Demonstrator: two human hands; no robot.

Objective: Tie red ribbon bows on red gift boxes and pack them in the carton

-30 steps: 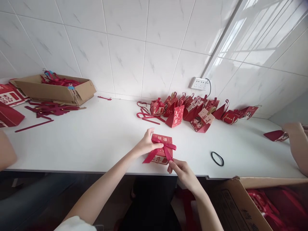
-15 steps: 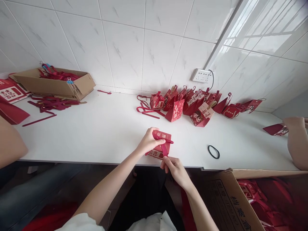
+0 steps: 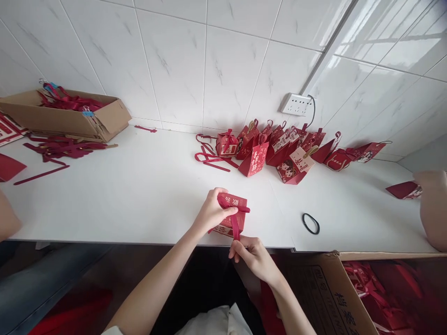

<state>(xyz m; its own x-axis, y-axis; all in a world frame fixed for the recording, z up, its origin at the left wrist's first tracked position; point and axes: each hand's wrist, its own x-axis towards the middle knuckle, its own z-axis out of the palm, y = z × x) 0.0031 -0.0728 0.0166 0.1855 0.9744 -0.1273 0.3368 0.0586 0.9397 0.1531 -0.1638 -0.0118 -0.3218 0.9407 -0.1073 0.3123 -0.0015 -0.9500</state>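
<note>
A small red gift box [image 3: 239, 203] with pale lettering rests on the white table near its front edge, directly in front of me. Red ribbon [image 3: 235, 226] crosses its top, one short end sticking out to the right. My left hand [image 3: 213, 210] grips the box's left side, its thumb pressing the ribbon down where it crosses. Below it, my right hand [image 3: 249, 253] pinches the ribbon's other end, which runs taut toward me over the front edge. My fingers partly cover the box's left side and the ribbon crossing.
Several red gift boxes [image 3: 254, 159] stand by the wall. Loose ribbons [image 3: 64, 148] lie at left beside a cardboard box [image 3: 115, 116] holding more. A black band [image 3: 310, 224] lies at right, above a carton [image 3: 328, 279] of red boxes. Other people's arms [image 3: 433, 209] show at both sides.
My right hand has drawn the ribbon end slightly toward me, so a longer stretch shows. My left hand still holds the box. The view has shifted a little to the right.
</note>
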